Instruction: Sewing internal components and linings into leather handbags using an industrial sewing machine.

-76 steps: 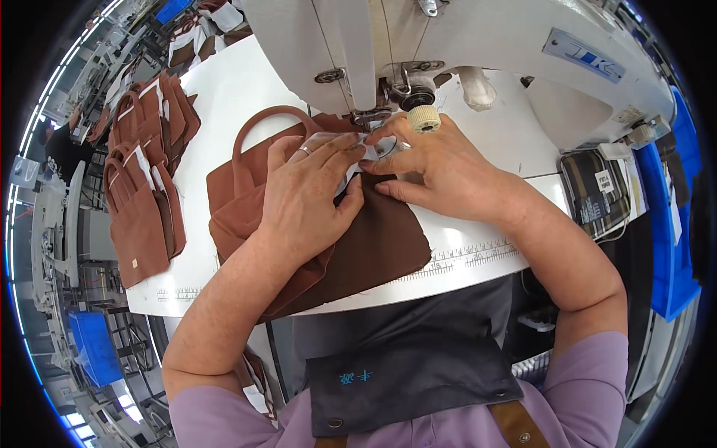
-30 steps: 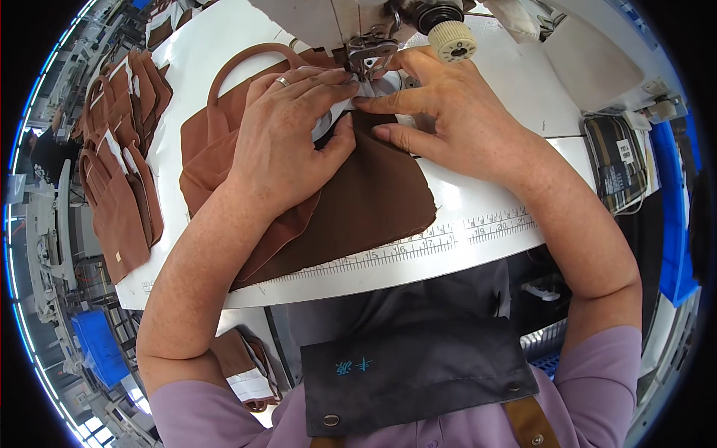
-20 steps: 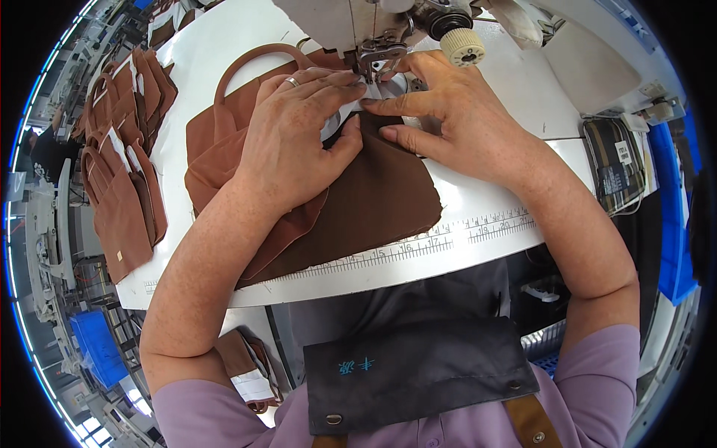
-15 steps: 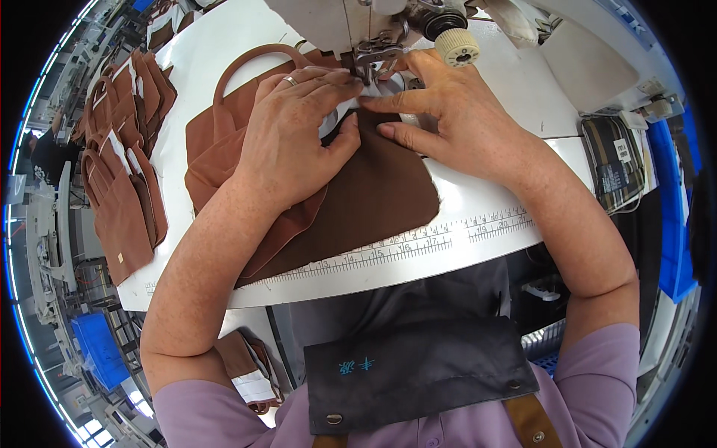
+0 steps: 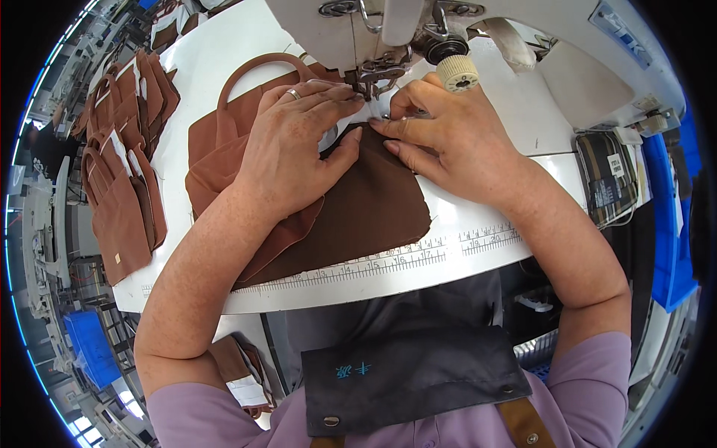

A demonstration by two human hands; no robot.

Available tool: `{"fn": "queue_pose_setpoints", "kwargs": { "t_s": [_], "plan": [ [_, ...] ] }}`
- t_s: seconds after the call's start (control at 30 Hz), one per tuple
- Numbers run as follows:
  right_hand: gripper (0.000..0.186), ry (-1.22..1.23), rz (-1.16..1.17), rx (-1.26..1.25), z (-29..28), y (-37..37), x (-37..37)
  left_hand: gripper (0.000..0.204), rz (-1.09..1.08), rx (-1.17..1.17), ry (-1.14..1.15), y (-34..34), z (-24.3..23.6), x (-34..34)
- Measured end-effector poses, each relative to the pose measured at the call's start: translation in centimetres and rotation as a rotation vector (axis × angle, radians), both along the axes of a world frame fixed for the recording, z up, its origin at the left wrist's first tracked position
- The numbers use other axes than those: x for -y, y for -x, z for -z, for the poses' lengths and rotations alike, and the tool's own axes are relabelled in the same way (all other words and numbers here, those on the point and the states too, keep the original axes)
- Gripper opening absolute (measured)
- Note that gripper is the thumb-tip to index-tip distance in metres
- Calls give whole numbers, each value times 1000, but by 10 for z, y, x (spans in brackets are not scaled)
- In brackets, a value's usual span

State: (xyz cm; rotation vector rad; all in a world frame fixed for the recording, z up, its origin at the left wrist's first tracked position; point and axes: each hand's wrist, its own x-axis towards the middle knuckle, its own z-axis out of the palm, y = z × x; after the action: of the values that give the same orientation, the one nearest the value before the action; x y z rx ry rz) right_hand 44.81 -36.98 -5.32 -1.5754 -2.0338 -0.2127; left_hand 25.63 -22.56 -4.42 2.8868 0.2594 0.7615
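A reddish-brown bag piece [image 5: 207, 138] with a looped handle [image 5: 226, 89] lies on the sewing table under my left hand [image 5: 295, 142]. My left hand lies over it with fingers stretched out and a ring on one finger; its thumb rests on a dark brown fabric panel [image 5: 366, 201]. My right hand [image 5: 459, 138] is closed, thumb and forefinger at the upper right edge of that panel. Between both hands, the presser foot [image 5: 369, 88] of a white sewing machine [image 5: 321, 33] stands over the work. The fabric right at the needle is partly hidden by my fingers.
Stacked brown bag pieces with handles [image 5: 123, 201] lie at the table's left. A printed ruler [image 5: 373, 263] runs along the front edge. To the right are a striped pouch [image 5: 609, 179] and a blue bin [image 5: 668, 224]. More brown pieces [image 5: 243, 369] sit below the table.
The view has shifted slightly, with more of the machine head showing. My right hand's fingers are more curled, and the dark panel's right edge sits a little farther left. My left hand stays on the work.
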Motion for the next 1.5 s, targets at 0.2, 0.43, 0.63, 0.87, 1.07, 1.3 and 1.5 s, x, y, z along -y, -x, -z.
{"fn": "queue_pose_setpoints", "kwargs": {
  "t_s": [0.2, 0.43, 0.63, 0.87, 1.07, 1.3, 1.5],
  "plan": [
    [22, -34, 73, 109, 0, 6, -4, 28, -11, 12, 2, -4, 6, -12],
    [23, -78, 139, 221, -2, 7, -5, 26, 58, 21, 1, -12, 4, -27],
    [24, -77, 171, 221, -3, 7, -4, 26, 30, -25, -22, -13, 1, -28],
    [23, -87, 193, 190, -3, 7, -5, 25, 36, -30, -43, -13, -1, -30],
    [23, -87, 203, 192, -3, 7, -4, 25, 49, -43, -34, -14, -2, -32],
    [23, -83, 207, 177, -1, 5, -5, 25, 58, -23, -54, -17, -2, -35],
    [23, -69, 209, 168, -1, 5, -6, 22, 96, -34, -31, -17, -2, -41]
  ]
}}
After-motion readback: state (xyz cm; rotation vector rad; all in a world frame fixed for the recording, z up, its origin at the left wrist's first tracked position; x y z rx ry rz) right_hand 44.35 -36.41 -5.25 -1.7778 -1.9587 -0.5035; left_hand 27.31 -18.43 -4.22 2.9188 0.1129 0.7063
